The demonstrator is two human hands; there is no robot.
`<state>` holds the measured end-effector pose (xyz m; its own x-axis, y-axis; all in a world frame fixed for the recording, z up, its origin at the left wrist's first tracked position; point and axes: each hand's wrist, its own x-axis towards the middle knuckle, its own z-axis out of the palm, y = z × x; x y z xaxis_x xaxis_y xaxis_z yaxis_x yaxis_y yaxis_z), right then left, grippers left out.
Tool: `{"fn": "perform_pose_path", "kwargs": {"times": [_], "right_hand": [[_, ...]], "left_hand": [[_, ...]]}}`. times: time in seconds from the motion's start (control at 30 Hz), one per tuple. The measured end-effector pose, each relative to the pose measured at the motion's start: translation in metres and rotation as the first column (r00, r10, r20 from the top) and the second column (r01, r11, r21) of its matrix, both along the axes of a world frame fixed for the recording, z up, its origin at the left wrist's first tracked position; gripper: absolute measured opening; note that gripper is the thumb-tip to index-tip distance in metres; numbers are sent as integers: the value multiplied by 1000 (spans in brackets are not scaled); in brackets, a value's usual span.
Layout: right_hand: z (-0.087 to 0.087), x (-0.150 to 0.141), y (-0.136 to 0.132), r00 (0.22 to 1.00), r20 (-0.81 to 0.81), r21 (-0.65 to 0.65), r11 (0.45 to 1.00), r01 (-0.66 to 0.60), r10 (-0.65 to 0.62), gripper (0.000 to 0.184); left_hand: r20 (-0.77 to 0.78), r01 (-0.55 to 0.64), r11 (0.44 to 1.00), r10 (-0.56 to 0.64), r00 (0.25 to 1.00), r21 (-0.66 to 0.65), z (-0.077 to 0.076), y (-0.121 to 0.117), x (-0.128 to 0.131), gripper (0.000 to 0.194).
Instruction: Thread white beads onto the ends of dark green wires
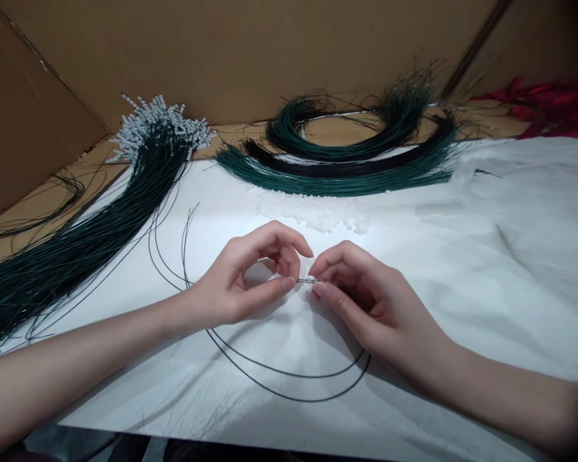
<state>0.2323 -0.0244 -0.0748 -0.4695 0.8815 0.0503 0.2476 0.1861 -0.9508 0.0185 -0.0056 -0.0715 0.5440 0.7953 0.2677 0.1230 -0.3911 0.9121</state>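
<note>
The left hand [234, 282] pinches a dark wire [302, 280] between its thumb and a curled finger, while its forefinger is lifted and stretches over toward the right. The right hand [390, 301] is closed at the tips of thumb and forefinger around a small white bead [311, 280], or just at its edge; which of the two, I cannot tell exactly. The bead sits in the narrow gap between the two hands, and the right hand is the nearer to it. A short piece of the wire runs in this gap from left to right, so its long axis goes almost straight from one hand to the other, and the bead seems to be threaded upon it. The hands face each other, above the tabletop [414, 410], which a white sheet covers.

On the near side of the hands, two dark strands [313, 401] make wide curves from below the right hand toward the left wrist. On the far side there lies a scatter of white beads [313, 212]. Beyond it, green and black wire bundles [337, 186] are lying in arcs. At the far left is a thick bundle [139, 192] with white beaded tips [158, 125]. Something red [559, 109] lies at the far right.
</note>
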Motion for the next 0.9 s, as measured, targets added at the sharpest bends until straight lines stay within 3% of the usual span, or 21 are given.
{"fn": "perform_pose_path", "kwargs": {"times": [0.4, 0.77, 0.9], "right_hand": [[0, -1, 2, 1000, -14, 1, 1000, -17, 17, 15], [1, -2, 0, 999, 6, 24, 999, -33, 33, 11], [2, -3, -1, 1000, 3, 3, 1000, -24, 24, 7]], "left_hand": [[43, -27, 990, 34, 998, -135, 1, 1, 0, 20], [2, 22, 992, -22, 1000, -127, 1, 0, 1, 21], [-2, 19, 998, -19, 1000, -61, -1, -1, 1, 24]]}}
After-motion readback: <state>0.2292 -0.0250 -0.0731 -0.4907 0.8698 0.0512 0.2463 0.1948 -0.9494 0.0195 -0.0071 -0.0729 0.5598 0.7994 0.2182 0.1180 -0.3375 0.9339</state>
